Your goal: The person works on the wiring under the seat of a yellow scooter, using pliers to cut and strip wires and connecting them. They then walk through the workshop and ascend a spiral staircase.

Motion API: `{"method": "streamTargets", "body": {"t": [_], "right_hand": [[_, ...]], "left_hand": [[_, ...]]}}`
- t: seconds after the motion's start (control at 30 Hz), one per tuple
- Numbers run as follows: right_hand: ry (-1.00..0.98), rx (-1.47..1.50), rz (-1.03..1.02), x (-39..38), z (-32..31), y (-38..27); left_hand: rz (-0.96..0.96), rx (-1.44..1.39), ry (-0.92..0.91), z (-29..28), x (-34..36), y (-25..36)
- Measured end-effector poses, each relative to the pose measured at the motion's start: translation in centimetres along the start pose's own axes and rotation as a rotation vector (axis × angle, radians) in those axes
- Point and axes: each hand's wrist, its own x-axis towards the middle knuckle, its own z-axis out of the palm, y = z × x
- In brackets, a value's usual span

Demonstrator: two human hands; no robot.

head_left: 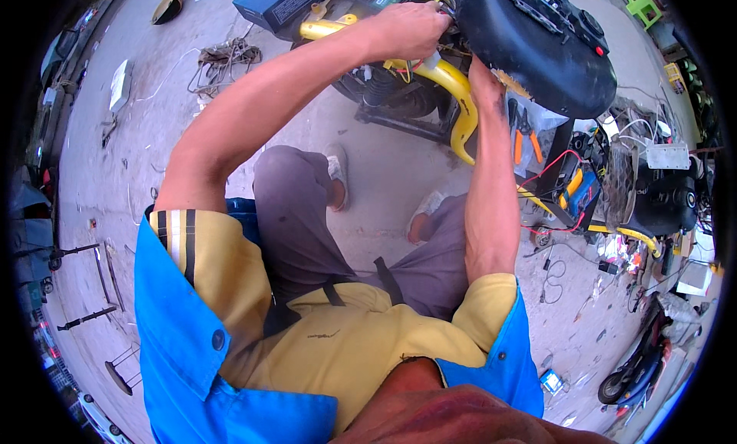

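My left hand (412, 31) is closed at the yellow tubular frame (449, 79) of a small vehicle. Its fingertips pinch something small beside the black part, too hidden to name. My right hand (486, 85) reaches up under a large rounded black part (533, 48) that looks like a tipped-up seat, with metal fittings on its upper face. The seat covers the right fingers, so their grip does not show. Wires and dark parts sit in the gap between both hands. Below the frame a coiled shock absorber (378, 88) is partly visible.
Orange-handled pliers (523, 137) lie on a plastic bag right of my right forearm. Beyond are a yellow-and-blue meter (580, 189) with red leads and another black seat (666, 198). A dark blue box (280, 4) stands at the far left. Tangled cords (229, 56) lie on the floor.
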Motion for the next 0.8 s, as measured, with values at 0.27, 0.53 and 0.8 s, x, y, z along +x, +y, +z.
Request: {"method": "streamTargets", "body": {"t": [0.27,0.53,0.8], "right_hand": [[-0.056,-0.006,-0.037,-0.2,-1.1,-0.9],[-0.039,0.271,0.049,0.0,-0.9,0.0],[-0.211,0.267,0.253,-0.4,-2.7,-2.9]], "left_hand": [[-0.015,-0.121,-0.205,-0.6,1.5,-0.7],[0.031,-0.05,0.211,-0.4,0.6,-0.3],[0.273,0.188,0.084,1.3,2.2,-1.0]]}}
